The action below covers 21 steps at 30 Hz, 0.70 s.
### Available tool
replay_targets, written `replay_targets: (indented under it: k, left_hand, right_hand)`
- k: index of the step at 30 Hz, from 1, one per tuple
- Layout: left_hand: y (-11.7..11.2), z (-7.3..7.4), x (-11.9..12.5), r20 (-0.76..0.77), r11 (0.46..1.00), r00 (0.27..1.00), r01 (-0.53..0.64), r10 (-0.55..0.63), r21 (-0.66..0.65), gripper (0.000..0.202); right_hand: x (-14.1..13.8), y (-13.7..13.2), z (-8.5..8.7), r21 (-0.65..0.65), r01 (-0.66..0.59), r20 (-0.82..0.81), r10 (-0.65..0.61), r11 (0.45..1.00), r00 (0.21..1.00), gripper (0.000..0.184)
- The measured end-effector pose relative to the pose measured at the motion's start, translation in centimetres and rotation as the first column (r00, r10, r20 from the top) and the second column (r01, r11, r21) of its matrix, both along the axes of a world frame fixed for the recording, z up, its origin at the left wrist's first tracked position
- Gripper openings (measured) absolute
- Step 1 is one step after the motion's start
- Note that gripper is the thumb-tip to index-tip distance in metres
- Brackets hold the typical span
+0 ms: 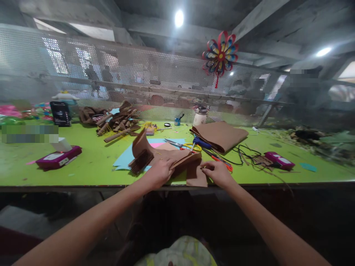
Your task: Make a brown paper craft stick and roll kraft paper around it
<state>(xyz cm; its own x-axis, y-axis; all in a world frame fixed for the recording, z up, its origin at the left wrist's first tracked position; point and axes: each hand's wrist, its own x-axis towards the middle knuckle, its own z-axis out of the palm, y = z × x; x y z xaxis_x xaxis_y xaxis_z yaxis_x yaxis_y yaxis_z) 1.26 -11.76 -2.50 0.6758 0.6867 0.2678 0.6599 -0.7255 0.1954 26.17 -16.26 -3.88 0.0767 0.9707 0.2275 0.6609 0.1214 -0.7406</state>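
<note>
Brown kraft paper (181, 159), folded in layers, lies near the table's front edge, with one end curling up on the left. My left hand (161, 173) is closed on it, fingers over the folded edge. A lower flap of brown paper (196, 175) hangs toward the edge, pinched at its right side between the thumb and fingers of my right hand (217, 173). Beneath the paper's left end sits a pleated stack of brown paper (141, 161), on light blue sheets (124, 157). Scissors (177, 144) with yellow handles lie just behind.
A blue-handled tool (202, 142) and orange-handled scissors (226, 162) lie beside a folded brown sheet (222, 135). Black cable (244, 151) runs right toward a purple box (279, 160). Another purple box (58, 158) and a phone (60, 113) are left. Brown paper scraps (119, 120) are piled behind.
</note>
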Motion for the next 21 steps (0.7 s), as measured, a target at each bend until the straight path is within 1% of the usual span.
replay_targets:
  k: [3,5,7,8,10,12,14,17,19,21]
  left_hand:
    - [-0.3,0.3,0.0,-0.074,0.999,0.996,0.051,-0.05,0.017,0.042]
    - [-0.6,0.8,0.0,-0.146,0.998,0.988,0.06,-0.056,0.02,0.048]
    - [-0.7,1.5,0.0,-0.204,0.999,0.978,0.051,-0.047,0.013,0.053]
    - [-0.6,1.9,0.0,-0.229,0.998,0.972,0.057,-0.054,0.006,0.051]
    - [-0.3,2.6,0.1,-0.282,0.996,0.955,0.09,-0.089,-0.009,0.043]
    - [0.3,3.1,0.2,-0.334,0.993,0.935,0.116,-0.116,-0.019,0.036]
    - [0.8,3.2,0.3,-0.359,0.994,0.927,0.104,-0.104,-0.02,0.031]
    - [1.3,3.0,0.2,-0.301,1.0,0.953,0.026,-0.029,-0.012,0.036]
    - [1.4,3.0,0.1,-0.224,1.0,0.975,-0.01,0.008,-0.01,0.045]
    - [1.5,3.2,0.0,-0.158,1.0,0.987,-0.02,0.019,-0.008,0.053]
  right_hand:
    - [0.4,-0.4,0.5,-0.08,0.074,-0.17,-0.087,0.994,0.982,0.017]
    - [0.5,-0.6,0.8,-0.124,0.109,-0.256,-0.138,0.986,0.957,0.016]
    - [0.4,-0.6,1.1,-0.14,0.094,-0.321,-0.135,0.986,0.937,0.016]
    - [0.4,-0.5,1.1,-0.139,0.076,-0.348,-0.121,0.987,0.93,0.016]
    - [0.1,-0.3,1.0,-0.12,0.049,-0.372,-0.09,0.992,0.924,0.017]
    - [-0.1,-0.1,0.7,-0.1,0.042,-0.355,-0.075,0.994,0.932,0.019]
    - [-0.2,-0.1,0.2,-0.078,0.049,-0.314,-0.071,0.996,0.947,0.022]
    - [-0.2,-0.7,-0.3,-0.048,0.049,-0.278,-0.061,0.998,0.959,0.028]
    - [-0.3,-1.3,-0.4,-0.014,0.061,-0.276,-0.063,0.998,0.959,0.042]
    - [-0.5,-1.7,-0.4,0.028,0.09,-0.239,-0.081,0.996,0.968,0.058]
